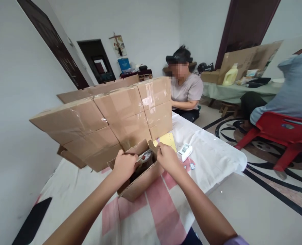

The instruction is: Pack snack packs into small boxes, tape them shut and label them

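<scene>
Dead ahead at 12 o'clock on the white-and-pink cloth, there's an open cardboard box, and the right hand has its flap pinched between thumb and fingers. The left hand is curled over the opening, right by some shiny packet inside, but honestly can't tell if it's gripping that or just touching it. Going round the box, a tall cardboard stack sits at 11, a yellow sheet at 1 and a little white device at 2.
</scene>
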### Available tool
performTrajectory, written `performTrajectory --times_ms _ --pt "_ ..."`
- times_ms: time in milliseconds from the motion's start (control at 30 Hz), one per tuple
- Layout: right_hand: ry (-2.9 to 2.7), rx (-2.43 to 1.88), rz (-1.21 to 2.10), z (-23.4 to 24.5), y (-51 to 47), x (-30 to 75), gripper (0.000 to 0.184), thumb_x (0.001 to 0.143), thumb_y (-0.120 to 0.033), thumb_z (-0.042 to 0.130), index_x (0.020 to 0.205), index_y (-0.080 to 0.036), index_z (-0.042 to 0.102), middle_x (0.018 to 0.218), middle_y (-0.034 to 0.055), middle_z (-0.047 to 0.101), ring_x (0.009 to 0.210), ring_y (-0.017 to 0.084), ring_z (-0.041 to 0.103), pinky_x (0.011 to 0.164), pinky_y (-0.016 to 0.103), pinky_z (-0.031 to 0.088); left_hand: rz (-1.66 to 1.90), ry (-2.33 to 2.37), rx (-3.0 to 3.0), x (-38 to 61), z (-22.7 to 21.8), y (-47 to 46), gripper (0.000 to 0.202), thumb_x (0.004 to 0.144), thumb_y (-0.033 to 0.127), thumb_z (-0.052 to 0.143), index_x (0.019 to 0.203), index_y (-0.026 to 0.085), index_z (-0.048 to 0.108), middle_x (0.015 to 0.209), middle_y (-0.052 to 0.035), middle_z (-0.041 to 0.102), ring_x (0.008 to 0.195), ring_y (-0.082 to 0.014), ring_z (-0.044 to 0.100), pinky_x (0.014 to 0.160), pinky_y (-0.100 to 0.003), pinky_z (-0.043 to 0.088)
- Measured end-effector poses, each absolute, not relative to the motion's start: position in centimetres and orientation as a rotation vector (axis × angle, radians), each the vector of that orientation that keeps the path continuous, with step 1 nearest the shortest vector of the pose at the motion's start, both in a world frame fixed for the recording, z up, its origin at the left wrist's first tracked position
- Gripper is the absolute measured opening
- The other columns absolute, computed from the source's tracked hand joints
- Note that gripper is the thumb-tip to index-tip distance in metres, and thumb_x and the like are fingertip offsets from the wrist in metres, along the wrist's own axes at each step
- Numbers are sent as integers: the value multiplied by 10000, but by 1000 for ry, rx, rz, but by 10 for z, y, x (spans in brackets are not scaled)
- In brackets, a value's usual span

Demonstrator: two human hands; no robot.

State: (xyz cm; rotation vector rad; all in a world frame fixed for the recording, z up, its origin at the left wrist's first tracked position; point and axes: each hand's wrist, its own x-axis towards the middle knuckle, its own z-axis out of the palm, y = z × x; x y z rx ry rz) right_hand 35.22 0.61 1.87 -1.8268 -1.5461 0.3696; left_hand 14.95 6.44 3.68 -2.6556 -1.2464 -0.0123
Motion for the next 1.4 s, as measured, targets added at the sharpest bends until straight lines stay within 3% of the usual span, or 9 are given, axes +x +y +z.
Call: performTrajectory --times_ms 167,367,533,733,900,1100,1200,1300,1400 --pt "-1444 -1728 444 13 -8 355 257 892 -116 483 1049 -176 677 795 65 702 725 203 624 644 281 326 -22 -1178 -2785 144 27 66 263 957 365 533 808 218 694 783 -73 761 777 -255 680 863 -421 379" --pt "-1333 -1640 562 2 -14 361 259 817 -137 522 1020 -203 669 596 -48 541 594 156 511 607 257 316 -426 -1110 -3076 114 12 61 297 990 486 521 1131 291 696 1096 -34 751 921 -232 685 800 -332 437" --pt "-1276 -1575 679 -5 -15 374 238 815 -185 473 974 -219 647 576 -74 449 569 148 463 584 255 304 -424 -714 -3200 85 8 46 269 1022 329 482 851 267 681 812 -2 679 817 -195 599 774 -317 427" --pt "-1121 -1431 801 -26 -14 380 250 740 -250 492 946 -204 626 550 -99 338 502 136 339 516 256 253 -326 -541 -3161 78 5 30 223 985 297 551 776 248 610 737 2 661 777 -197 540 757 -360 379" --pt "-1055 -1285 713 -37 -15 373 207 744 -237 527 926 -212 621 564 -101 301 509 131 329 530 259 285 -911 -493 -3015 68 -4 34 276 974 317 476 719 231 534 652 -18 550 657 -196 458 646 -360 353" --pt "-1382 -1021 655 -31 -25 367 264 964 -401 524 1020 -233 720 980 61 691 994 248 626 929 393 469 -1889 -1085 -2584 46 -48 27 374 1023 419 381 993 225 698 896 -85 695 870 -244 640 759 -394 530" --pt "-1571 -966 710 -31 -30 373 529 1001 -628 407 1008 -261 788 1153 91 722 1238 309 564 1121 488 374 -1797 -1226 -2648 34 -68 17 390 1016 442 415 986 224 737 1041 -110 744 1005 -267 669 885 -446 545" --pt "-1604 -884 804 -40 -34 381 708 861 -840 464 1181 -285 765 1278 93 714 1429 361 430 1209 551 286 -1662 -1119 -2791 21 -84 12 550 1001 609 352 1083 232 743 1203 -149 731 1134 -311 655 994 -528 518" --pt "-1479 -969 848 -51 -32 379 614 801 -684 711 1267 -283 705 1252 98 727 1424 356 460 1194 550 330 -1669 -1084 -2777 16 -98 10 737 935 784 274 1217 244 690 1247 -167 715 1211 -343 641 1039 -566 505"
